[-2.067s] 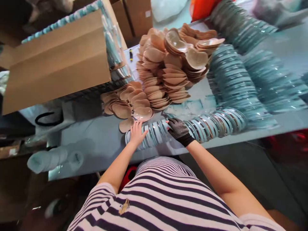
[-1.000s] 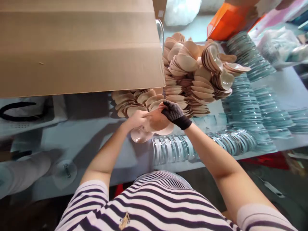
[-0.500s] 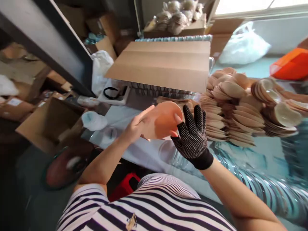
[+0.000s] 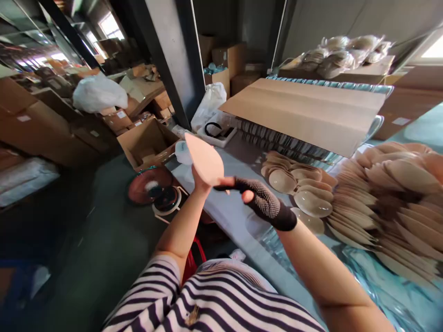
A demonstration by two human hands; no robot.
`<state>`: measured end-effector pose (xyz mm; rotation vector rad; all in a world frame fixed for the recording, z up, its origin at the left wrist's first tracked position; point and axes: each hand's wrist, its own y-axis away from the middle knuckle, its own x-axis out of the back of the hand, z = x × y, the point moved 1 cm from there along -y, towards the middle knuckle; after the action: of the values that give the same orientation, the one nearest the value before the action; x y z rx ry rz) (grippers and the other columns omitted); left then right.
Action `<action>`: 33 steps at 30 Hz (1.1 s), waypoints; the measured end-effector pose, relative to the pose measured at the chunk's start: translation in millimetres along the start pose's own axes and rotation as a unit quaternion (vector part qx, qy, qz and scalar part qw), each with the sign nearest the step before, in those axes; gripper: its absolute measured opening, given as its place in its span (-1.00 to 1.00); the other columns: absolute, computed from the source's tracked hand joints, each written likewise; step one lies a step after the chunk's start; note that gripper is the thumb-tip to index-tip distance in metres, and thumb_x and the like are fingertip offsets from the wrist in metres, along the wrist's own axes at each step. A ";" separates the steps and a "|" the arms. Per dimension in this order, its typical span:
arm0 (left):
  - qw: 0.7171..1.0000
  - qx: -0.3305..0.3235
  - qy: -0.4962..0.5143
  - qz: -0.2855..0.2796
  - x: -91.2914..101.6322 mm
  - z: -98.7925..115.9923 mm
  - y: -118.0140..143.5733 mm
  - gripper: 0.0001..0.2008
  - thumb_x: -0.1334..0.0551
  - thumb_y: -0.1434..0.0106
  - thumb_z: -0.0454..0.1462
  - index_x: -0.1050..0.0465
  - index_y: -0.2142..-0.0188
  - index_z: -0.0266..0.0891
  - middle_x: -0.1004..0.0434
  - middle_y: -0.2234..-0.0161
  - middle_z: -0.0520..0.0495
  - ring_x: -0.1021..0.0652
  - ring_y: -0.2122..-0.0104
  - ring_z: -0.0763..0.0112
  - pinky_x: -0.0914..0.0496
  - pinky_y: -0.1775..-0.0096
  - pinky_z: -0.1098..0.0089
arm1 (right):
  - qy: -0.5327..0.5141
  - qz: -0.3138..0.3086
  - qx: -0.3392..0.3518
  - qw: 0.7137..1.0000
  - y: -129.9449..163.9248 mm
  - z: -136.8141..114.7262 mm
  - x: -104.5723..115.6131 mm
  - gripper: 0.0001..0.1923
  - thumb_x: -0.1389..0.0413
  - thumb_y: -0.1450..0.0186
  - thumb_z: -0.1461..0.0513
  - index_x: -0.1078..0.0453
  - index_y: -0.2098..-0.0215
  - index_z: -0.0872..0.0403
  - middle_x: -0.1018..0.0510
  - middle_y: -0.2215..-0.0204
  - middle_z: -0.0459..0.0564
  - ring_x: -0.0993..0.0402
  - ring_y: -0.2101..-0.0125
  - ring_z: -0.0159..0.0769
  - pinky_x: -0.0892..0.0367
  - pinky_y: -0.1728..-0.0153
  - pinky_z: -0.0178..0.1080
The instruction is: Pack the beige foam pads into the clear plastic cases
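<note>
Left hand (image 4: 200, 180): raised off the tabletop since a second ago; its fingers are clamped on the lower edge of the beige cup pad (image 4: 204, 158), though the pad hides most of them.
Beige cup pad: upright above those fingers, pointed tip up and to the left; half a second ago it showed its round face, now it is seen almost edge-on.
Right hand (image 4: 261, 202): in a black dotted glove, just right of the pad, fingers stretched out towards its lower edge and apart, one bare fingertip showing; whether they touch the pad I cannot tell.
What changed: a second ago both hands were down at the pads lying on the tabletop; one pad is now lifted clear and being turned between the hands.
Reading: looks like a single piece taken out for a check or a peel.
Beyond the right fingers: loose pads (image 4: 304, 189) lying on the tabletop (image 4: 238, 216), then the tall stacks (image 4: 391, 193).
Above these: a cardboard sheet (image 4: 304, 110).
Left of the fingers, lower down: an open carton (image 4: 145, 138) on the floor.
</note>
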<state>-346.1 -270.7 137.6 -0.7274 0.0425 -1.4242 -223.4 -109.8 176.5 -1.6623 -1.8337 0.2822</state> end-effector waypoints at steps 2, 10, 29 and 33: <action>1.000 -0.017 0.018 0.011 9.6 3.1 7.8 -0.54 0.01 -0.45 -0.12 -0.47 0.03 -0.48 -0.64 0.21 -0.10 -0.60 0.14 0.48 -0.46 0.15 0.60 | -0.002 0.039 -0.010 0.999 3.0 -0.4 -1.3 -0.24 0.12 -0.37 -0.23 -0.11 -0.37 -0.03 -0.49 -0.12 0.15 -0.48 -0.06 -0.15 -0.39 -0.07 -0.02; 0.972 -0.012 0.150 -0.181 -27.0 1.2 47.5 -0.71 -0.12 -0.37 -0.17 -0.48 0.02 -0.22 -0.61 0.04 -0.15 -0.57 -0.01 0.22 -0.44 -0.07 0.25 | 0.381 0.030 -0.053 0.923 27.5 20.0 -3.9 -0.40 -0.21 -0.26 0.19 -0.30 -0.25 0.07 -0.36 -0.23 0.22 -0.21 -0.21 0.14 -0.20 -0.17 0.21; 0.654 0.063 0.215 -0.722 -192.2 4.6 140.2 -0.59 -0.31 -0.17 0.01 -0.59 0.16 -0.26 -0.64 0.17 -0.15 -0.59 0.10 0.16 -0.43 0.03 0.28 | -0.106 0.499 -0.416 0.753 203.1 102.5 17.5 -0.67 -0.12 -0.17 -0.01 -0.45 0.34 0.09 -0.59 0.41 0.01 -0.49 0.42 -0.29 -0.44 0.35 -0.24; 0.600 0.053 0.171 -0.780 -215.6 18.0 155.3 -0.72 -0.28 -0.16 -0.10 -0.61 0.32 -0.29 -0.64 0.30 -0.10 -0.57 0.24 0.24 -0.40 0.12 0.32 | 0.049 0.459 -0.455 0.762 230.7 94.6 24.8 -0.58 0.13 -0.37 0.04 -0.45 0.32 0.09 -0.58 0.48 0.02 -0.50 0.44 -0.27 -0.45 0.35 -0.22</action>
<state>-241.5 -72.8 -6.7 -0.2120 -0.5177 -3.2254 -90.7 -21.3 -16.7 -3.1105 -0.8962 -0.3925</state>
